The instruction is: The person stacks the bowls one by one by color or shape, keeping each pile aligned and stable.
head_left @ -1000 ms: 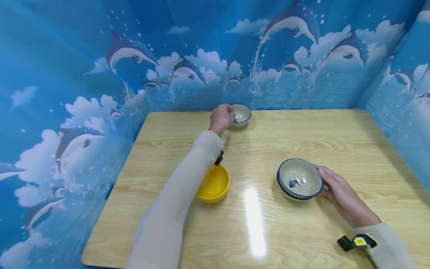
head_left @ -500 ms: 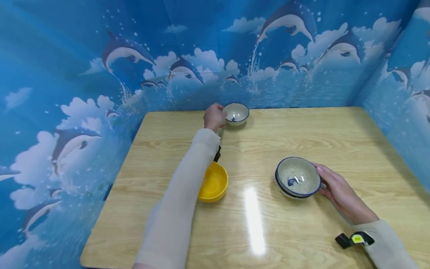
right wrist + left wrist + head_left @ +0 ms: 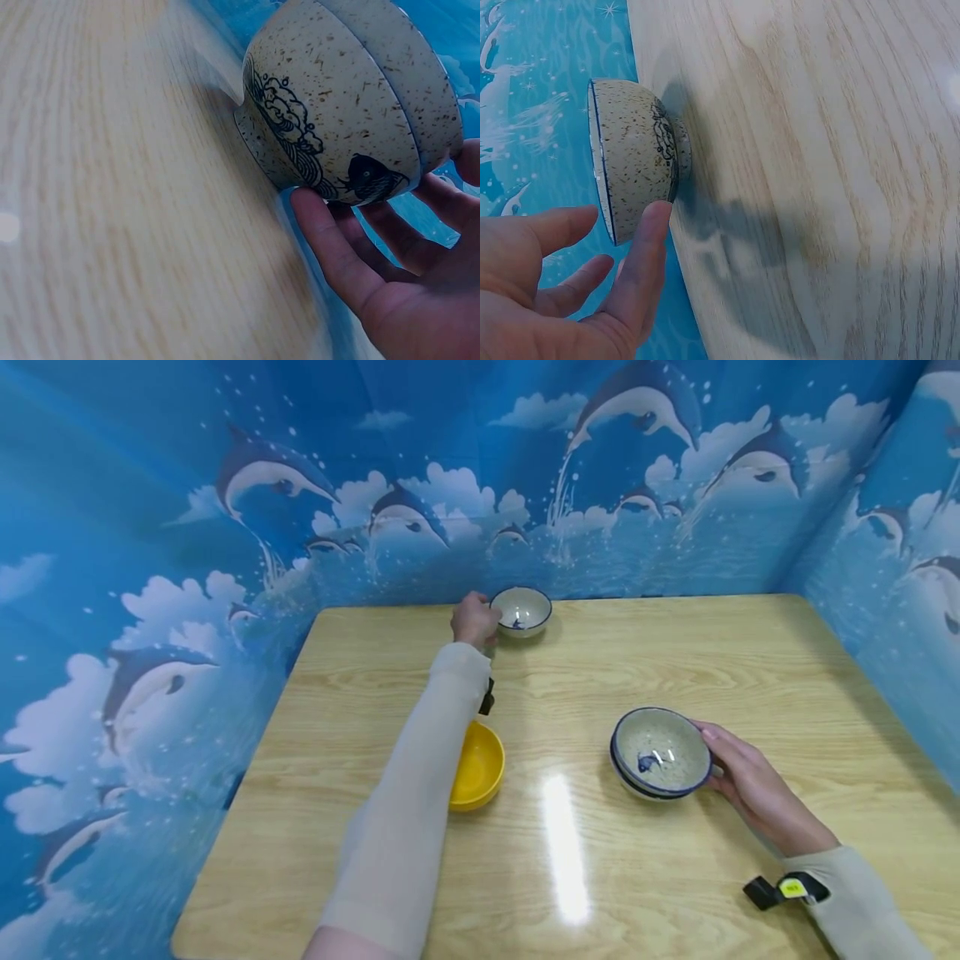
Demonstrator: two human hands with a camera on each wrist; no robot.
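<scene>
At the far edge of the table stands a speckled bowl with a blue rim, seen from its side in the left wrist view. My left hand is at its left side, fingers spread and relaxed. One fingertip overlaps the bowl's lower side; contact is unclear. Closer on the right, two similar bowls are nested in a stack. My right hand rests against the stack's right side. In the right wrist view, its loosely bent fingers touch the speckled outer wall; none shows inside the bowl.
A yellow bowl sits left of centre, partly hidden by my left sleeve. The wood-grain table is bordered by a blue dolphin-print curtain at the back and sides.
My left hand has drawn back leftward from over the far bowl's left side to its edge. The head view has shifted slightly. My right hand and the stack have kept their places.
</scene>
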